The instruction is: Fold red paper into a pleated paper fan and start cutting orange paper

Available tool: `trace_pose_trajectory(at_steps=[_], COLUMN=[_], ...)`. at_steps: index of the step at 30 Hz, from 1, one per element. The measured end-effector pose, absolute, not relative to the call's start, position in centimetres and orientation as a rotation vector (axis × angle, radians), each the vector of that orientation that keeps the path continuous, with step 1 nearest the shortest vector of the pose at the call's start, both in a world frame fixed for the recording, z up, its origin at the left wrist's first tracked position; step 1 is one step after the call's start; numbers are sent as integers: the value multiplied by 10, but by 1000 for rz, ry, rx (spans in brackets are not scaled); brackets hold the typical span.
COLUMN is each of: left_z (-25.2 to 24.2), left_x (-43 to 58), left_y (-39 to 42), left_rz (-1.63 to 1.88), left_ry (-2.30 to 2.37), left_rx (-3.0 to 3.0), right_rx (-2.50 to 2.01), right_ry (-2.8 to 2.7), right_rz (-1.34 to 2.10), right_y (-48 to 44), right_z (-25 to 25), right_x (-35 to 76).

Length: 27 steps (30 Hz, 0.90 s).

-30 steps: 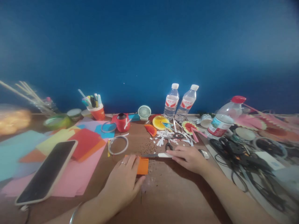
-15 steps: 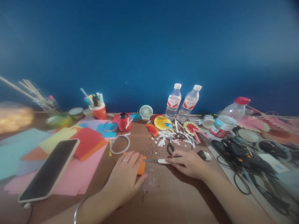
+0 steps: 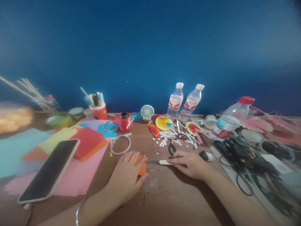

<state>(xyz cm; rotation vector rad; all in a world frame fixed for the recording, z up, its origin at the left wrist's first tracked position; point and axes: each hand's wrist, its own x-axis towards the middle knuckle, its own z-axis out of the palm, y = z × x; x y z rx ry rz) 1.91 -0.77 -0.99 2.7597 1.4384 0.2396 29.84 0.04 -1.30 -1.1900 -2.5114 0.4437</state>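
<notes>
My left hand (image 3: pixel 128 172), with a ring and a silver bracelet, rests on the table over a small piece of orange paper (image 3: pixel 143 169). Its fingers press the paper down, and the thumb lies apart on the near side. Part of the paper is hidden under the fingers. In my right hand (image 3: pixel 190 164) is a knife with a white handle (image 3: pixel 164 162). The grey blade (image 3: pixel 152 162) points left and reaches the paper's right edge. Just beyond my right hand lie scissors with dark handles (image 3: pixel 172 149), partly covered.
Coloured paper sheets and a phone (image 3: pixel 50 169) lie at left. Behind are a white ring (image 3: pixel 120 145), a red pot (image 3: pixel 125 122), a small fan (image 3: pixel 147 112), paper scraps (image 3: pixel 166 138) and two water bottles (image 3: pixel 175 102). A mouse (image 3: pixel 207 155) and tangled cables (image 3: pixel 249 160) are at right.
My left fingers have shifted slightly, so more of the orange paper shows between them. The knife has barely moved and still lies level at the paper's edge.
</notes>
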Motion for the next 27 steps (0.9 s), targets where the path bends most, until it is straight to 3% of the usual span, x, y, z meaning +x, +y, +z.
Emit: trace_pose_trajectory(at_steps=[27], left_z=[-7], left_x=[21], left_y=[-8], left_rz=[205], left_ry=[1533], left_rx=[2728], right_rx=[-1237], right_ry=[-2609], right_rz=[106], right_y=[6], right_z=[-24], right_x=[292])
